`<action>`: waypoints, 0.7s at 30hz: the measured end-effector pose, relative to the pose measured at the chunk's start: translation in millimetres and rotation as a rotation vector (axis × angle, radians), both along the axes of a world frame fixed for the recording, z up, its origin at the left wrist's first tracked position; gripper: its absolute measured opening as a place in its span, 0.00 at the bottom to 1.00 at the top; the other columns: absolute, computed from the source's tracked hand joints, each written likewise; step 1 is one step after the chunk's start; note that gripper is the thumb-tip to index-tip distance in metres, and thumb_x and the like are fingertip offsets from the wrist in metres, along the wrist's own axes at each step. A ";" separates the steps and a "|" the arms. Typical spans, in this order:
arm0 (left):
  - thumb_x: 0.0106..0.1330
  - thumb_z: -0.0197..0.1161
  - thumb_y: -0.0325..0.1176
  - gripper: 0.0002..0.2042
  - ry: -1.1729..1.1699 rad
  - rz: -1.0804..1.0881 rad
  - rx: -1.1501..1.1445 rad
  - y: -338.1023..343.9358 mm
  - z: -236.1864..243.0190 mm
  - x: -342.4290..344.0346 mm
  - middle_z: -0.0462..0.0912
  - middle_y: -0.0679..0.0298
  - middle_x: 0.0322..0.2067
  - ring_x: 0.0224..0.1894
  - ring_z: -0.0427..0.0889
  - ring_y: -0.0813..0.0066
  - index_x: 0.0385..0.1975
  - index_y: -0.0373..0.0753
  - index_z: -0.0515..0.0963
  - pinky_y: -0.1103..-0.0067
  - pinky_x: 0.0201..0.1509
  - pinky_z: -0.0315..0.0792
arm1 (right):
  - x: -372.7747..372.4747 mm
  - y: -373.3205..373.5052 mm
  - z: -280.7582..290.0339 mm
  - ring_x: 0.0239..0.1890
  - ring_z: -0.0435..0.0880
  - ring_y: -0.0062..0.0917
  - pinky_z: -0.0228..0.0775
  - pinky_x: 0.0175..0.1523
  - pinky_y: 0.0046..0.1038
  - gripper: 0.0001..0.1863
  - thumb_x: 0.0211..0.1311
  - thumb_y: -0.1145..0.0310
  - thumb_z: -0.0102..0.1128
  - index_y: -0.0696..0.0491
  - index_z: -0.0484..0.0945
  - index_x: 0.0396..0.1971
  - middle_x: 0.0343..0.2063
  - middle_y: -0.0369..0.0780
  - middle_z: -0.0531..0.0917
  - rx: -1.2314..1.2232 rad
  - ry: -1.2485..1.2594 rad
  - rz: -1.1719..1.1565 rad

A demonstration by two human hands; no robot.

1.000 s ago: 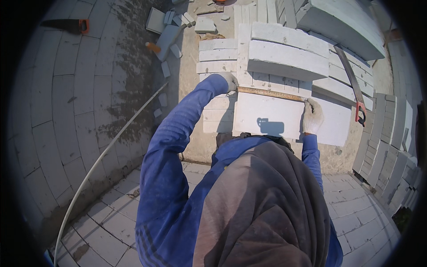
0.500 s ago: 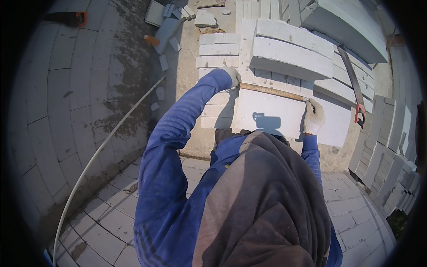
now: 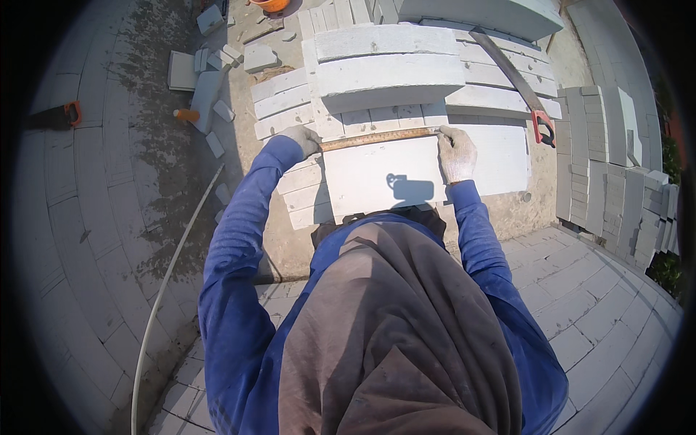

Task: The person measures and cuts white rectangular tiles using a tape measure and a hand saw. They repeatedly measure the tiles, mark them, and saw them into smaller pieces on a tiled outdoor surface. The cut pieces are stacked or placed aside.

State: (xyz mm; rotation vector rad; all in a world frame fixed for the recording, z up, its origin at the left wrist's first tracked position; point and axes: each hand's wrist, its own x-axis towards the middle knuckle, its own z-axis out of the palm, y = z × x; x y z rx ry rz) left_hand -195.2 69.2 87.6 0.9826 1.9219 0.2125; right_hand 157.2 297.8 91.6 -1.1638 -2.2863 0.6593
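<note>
A worn, yellowish-brown measuring tape [image 3: 380, 138] lies stretched along the far edge of a smooth white block [image 3: 366, 174]. My left hand [image 3: 301, 140], in a pale work glove, grips its left end at the block's far left corner. At the other end, my gloved right hand [image 3: 458, 154] pinches the tape, its thumb and fingers closed. The right hand rests over the boundary with another white block [image 3: 500, 156]. Just beyond the tape sits a long, thick white block [image 3: 391, 76] on a layer of pale blocks. A shadow falls on the measured block.
A handsaw [image 3: 516, 71] with a red-and-black handle lies on blocks at right. Another handsaw [image 3: 54, 117] is at far left. Block stacks [image 3: 580, 156] stand farther right. A pale thin hose or rod [image 3: 174, 257] runs along the left. An orange bucket [image 3: 270, 4] sits at the back.
The view has swung, so the blocks and hands appear farther left. Both hands keep hold of the tape along the same block edge.
</note>
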 end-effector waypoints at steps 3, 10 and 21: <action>0.62 0.67 0.39 0.14 0.049 -0.009 0.036 -3.1 6.4 0.5 0.92 0.53 0.38 0.43 0.90 0.55 0.45 0.46 0.92 0.68 0.53 0.81 | 2.9 2.4 1.2 0.44 0.89 0.41 0.80 0.52 0.38 0.10 0.66 0.68 0.67 0.52 0.89 0.44 0.40 0.45 0.89 -0.047 -0.076 0.007; 0.63 0.67 0.40 0.14 0.056 -0.024 0.022 -1.0 1.7 -0.9 0.92 0.53 0.36 0.41 0.90 0.56 0.45 0.47 0.93 0.66 0.50 0.81 | 4.9 11.3 5.5 0.45 0.89 0.45 0.80 0.53 0.42 0.11 0.66 0.65 0.65 0.52 0.88 0.43 0.40 0.47 0.89 -0.061 -0.126 0.079; 0.64 0.66 0.40 0.14 -0.057 -0.049 -0.030 -98.6 18.7 104.2 0.92 0.55 0.36 0.40 0.90 0.62 0.44 0.44 0.92 0.69 0.48 0.81 | 120.2 -93.7 25.3 0.48 0.86 0.41 0.78 0.57 0.40 0.12 0.66 0.66 0.67 0.52 0.87 0.46 0.44 0.44 0.89 -0.086 -0.154 0.032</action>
